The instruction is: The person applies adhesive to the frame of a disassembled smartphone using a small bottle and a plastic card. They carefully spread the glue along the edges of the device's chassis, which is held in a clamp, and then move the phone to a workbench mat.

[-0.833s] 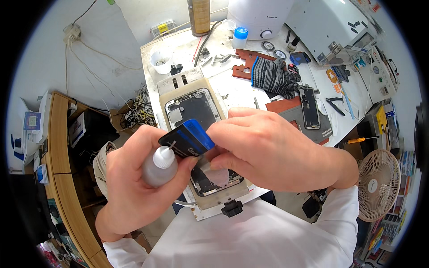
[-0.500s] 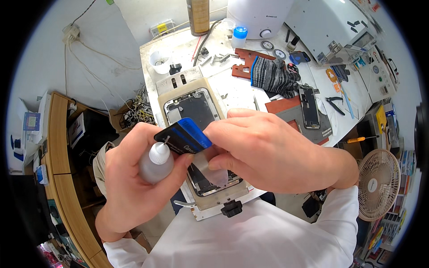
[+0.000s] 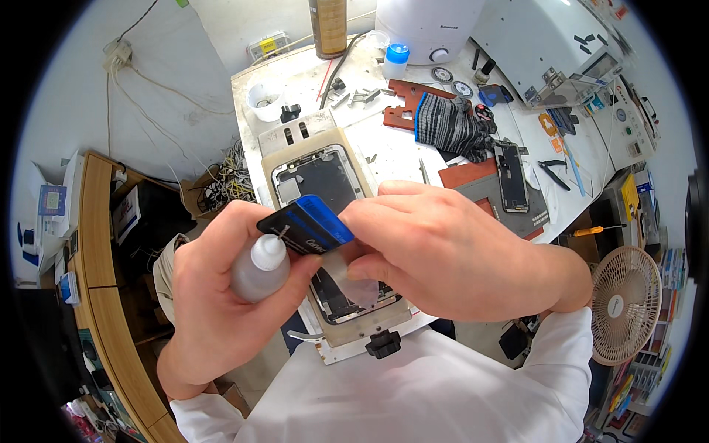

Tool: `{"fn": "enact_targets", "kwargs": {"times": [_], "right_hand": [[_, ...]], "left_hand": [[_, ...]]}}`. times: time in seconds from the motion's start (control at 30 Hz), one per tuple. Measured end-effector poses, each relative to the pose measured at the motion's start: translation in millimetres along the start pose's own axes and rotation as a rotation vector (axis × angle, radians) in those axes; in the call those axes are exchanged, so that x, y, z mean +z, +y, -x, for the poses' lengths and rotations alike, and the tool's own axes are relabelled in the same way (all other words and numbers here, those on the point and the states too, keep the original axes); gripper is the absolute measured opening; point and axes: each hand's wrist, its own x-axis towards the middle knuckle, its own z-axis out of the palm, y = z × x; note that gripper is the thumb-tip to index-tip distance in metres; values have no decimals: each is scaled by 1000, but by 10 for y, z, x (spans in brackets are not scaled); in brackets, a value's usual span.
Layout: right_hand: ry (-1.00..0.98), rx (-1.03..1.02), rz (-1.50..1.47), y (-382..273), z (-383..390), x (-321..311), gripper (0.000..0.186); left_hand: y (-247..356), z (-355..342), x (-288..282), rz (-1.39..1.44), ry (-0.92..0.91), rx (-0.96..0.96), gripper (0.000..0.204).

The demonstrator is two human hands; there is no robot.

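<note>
My left hand (image 3: 214,295) is closed round a translucent white squeeze bottle (image 3: 262,277), with its thin nozzle against a black card with a blue edge (image 3: 306,225), which looks like a squeegee. Thumb and fingers of that hand also pin the card. My right hand (image 3: 436,255) is closed, its fingers at the card's blue edge and on a pale, thin translucent piece (image 3: 360,288) that hangs below. Under both hands an opened phone (image 3: 325,184) lies in a beige clamping fixture (image 3: 347,336); its middle is hidden by the hands and card.
Right of the fixture are a striped glove (image 3: 447,122), another phone part (image 3: 511,177) on a grey mat, and pliers (image 3: 554,174). Behind stand a white cup (image 3: 264,102), a blue-capped bottle (image 3: 396,63) and a brown can (image 3: 327,29). A fan (image 3: 626,306) is at the right.
The bottle and the card have shifted very slightly to the right. Both hands keep their grips, and the fixture and phone stay put.
</note>
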Motion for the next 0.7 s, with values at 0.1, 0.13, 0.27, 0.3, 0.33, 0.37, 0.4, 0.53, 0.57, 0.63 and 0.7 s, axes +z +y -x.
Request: {"fn": "enact_targets", "kwargs": {"times": [0.1,0.13,0.27,0.3,0.33,0.37,0.4,0.53,0.57,0.63,0.7], "right_hand": [[-9,2,-6,2,2,-9,23],[-4,0,-9,5,4,-6,23],[19,-10,-18,18,13,9,23],[25,-14,-20,19,13,9,23],[25,-14,-19,19,13,7,23],[24,-14,-19,17,14,2,23],[24,-14,-18,18,15,-2,23],[23,-1,-25,19,23,-6,22],[19,0,-23,24,24,-7,22],[17,3,-21,27,28,-10,22],[17,5,-22,29,30,-11,21]], "left_hand": [[25,-1,-3,7,-15,-24,25],[24,-3,1,9,-14,-18,25],[23,-14,8,17,-18,-13,26],[27,-14,7,19,-20,-18,26],[26,-16,7,18,-22,-16,26],[25,-18,6,18,-24,-14,26],[22,-20,7,18,-26,-12,26],[35,-26,12,17,-29,-9,26],[36,-29,12,12,-31,-8,26],[33,-34,13,3,-35,1,26],[25,-37,15,-9,-35,15,26]]}}
